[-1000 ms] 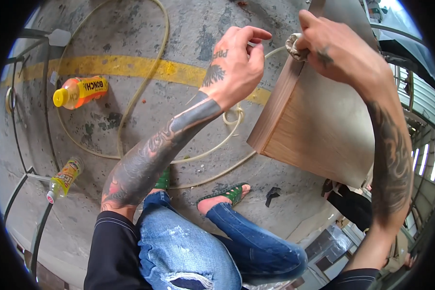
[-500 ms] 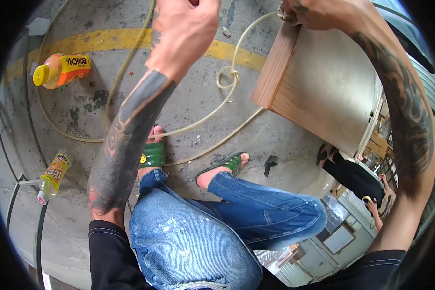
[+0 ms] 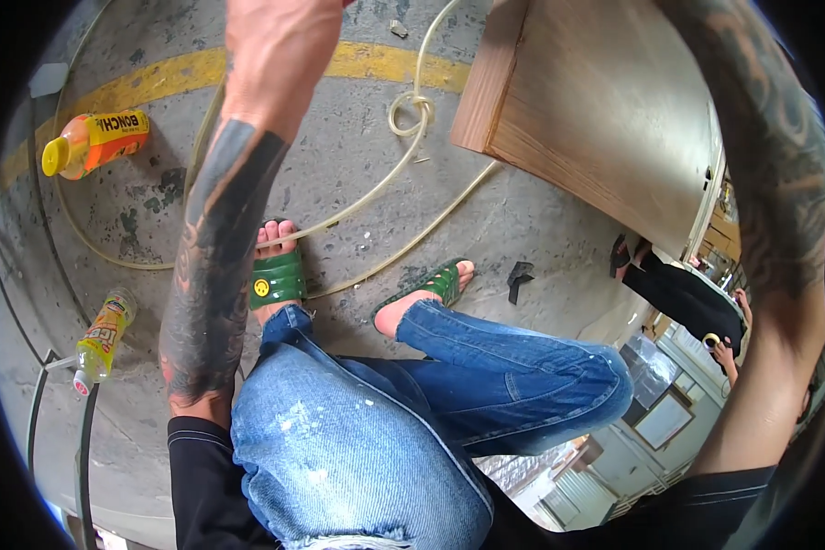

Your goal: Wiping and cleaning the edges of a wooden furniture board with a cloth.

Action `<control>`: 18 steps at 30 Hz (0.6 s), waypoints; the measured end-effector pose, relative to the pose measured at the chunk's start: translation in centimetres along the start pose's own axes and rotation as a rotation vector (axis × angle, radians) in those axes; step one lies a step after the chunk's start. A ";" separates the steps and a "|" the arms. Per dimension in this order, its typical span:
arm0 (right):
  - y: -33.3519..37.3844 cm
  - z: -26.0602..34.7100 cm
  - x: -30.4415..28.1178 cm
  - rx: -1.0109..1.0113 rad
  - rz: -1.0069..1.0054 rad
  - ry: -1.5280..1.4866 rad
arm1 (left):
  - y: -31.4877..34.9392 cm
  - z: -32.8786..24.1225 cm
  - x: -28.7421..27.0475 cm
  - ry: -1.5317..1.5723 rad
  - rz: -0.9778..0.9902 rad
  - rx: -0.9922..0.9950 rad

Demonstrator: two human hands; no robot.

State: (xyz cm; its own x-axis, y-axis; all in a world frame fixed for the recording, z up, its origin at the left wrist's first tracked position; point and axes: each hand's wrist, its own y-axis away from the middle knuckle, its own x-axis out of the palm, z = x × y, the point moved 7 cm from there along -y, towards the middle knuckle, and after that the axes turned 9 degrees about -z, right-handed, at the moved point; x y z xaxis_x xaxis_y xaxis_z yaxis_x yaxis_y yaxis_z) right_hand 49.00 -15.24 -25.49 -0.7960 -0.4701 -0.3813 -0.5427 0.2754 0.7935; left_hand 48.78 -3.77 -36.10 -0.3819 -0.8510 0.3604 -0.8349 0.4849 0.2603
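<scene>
At the top edge is my left hand (image 3: 282,37), its back toward me. The fingers run out of the picture, so I cannot see what they hold, though a sliver of red shows beside the hand. My right hand is out of sight; only the tattooed right forearm (image 3: 756,137) shows, passing over the right side of a wooden cabinet-like piece (image 3: 605,119). That piece has a brown wood-grain edge and a smooth, shiny broad face. A thin, pale yellowish hose (image 3: 376,206) lies in loops on the floor between my arms, with a knot-like coil.
An orange bottle with a yellow cap (image 3: 101,142) and a clear bottle with a yellow label (image 3: 105,339) lie at left, near a dark metal frame (image 3: 84,458). Black scraps (image 3: 520,280) lie by my green sandal (image 3: 435,286). Another person (image 3: 697,307) in black holds a tape roll at right.
My right hand, earlier at the wooden piece's top edge with a crumpled pale cloth-like thing, has gone up out of the picture. My left hand has shifted left and up. The view has shifted slightly.
</scene>
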 end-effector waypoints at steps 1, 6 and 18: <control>0.0 0.9 0.2 0.006 0.056 -0.054 | -0.3 -0.4 -0.5 0.002 -0.008 0.006; -0.7 3.5 1.3 -0.001 0.017 -0.126 | -0.1 -0.4 -1.4 -0.068 -0.056 -0.017; 2.8 6.5 2.0 -0.052 0.021 -0.233 | 6.4 -5.0 -8.1 -0.067 -0.082 -0.008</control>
State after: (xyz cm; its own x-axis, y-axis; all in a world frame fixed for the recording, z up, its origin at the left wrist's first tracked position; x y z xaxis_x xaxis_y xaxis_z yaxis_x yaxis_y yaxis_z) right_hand 44.18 -9.98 -27.07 -0.8506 -0.2568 -0.4588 -0.5156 0.2372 0.8233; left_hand 48.55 7.26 -32.91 -0.3384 -0.8994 0.2766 -0.8615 0.4144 0.2935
